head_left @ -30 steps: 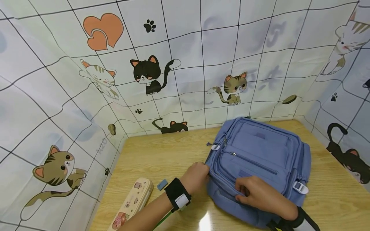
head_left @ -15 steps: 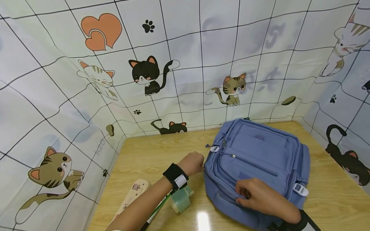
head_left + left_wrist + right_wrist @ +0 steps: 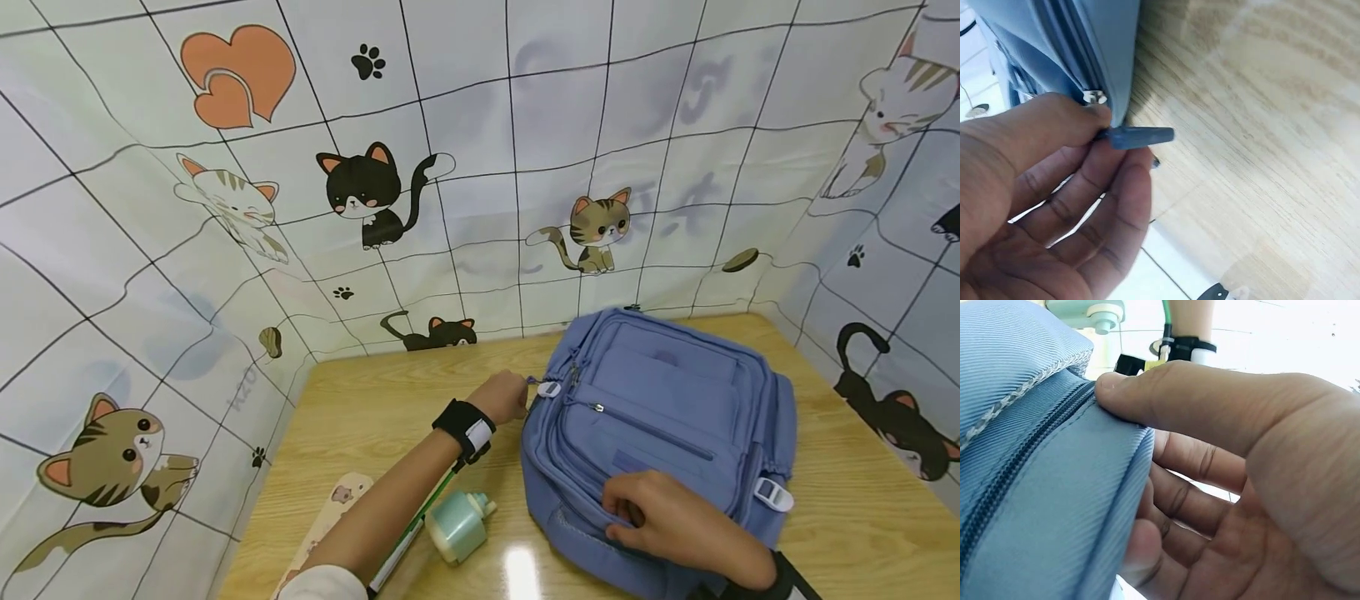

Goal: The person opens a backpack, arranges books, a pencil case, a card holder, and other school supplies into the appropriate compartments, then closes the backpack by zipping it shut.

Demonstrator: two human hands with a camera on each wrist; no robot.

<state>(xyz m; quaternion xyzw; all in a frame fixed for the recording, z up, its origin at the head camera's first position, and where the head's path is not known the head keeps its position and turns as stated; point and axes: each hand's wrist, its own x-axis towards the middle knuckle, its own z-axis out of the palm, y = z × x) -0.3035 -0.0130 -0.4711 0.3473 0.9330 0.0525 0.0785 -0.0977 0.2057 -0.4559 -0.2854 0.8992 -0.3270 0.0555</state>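
Observation:
A blue backpack (image 3: 675,375) lies on the wooden table, its front pocket facing up. At its left side, my left hand (image 3: 501,398) pinches a zipper pull (image 3: 1141,137) between thumb and fingers. The metal slider (image 3: 1094,97) shows just above the thumb in the left wrist view. My right hand (image 3: 660,508) grips the fabric at the backpack's near edge. In the right wrist view its thumb (image 3: 1125,394) presses beside the zipper track (image 3: 1016,469), with fingers curled behind the fabric flap (image 3: 1066,494).
A mint-green container (image 3: 457,529) with a small knob lies left of the backpack. Partly under my left arm is a cream pencil case (image 3: 330,512) with a printed pattern. A cat-print cloth (image 3: 480,167) hangs behind the table (image 3: 390,400) and along both sides.
My left hand has slid along the backpack's left side, away from me. Its arm now uncovers the mint-green container and hides the small blue block. The right hand keeps its place.

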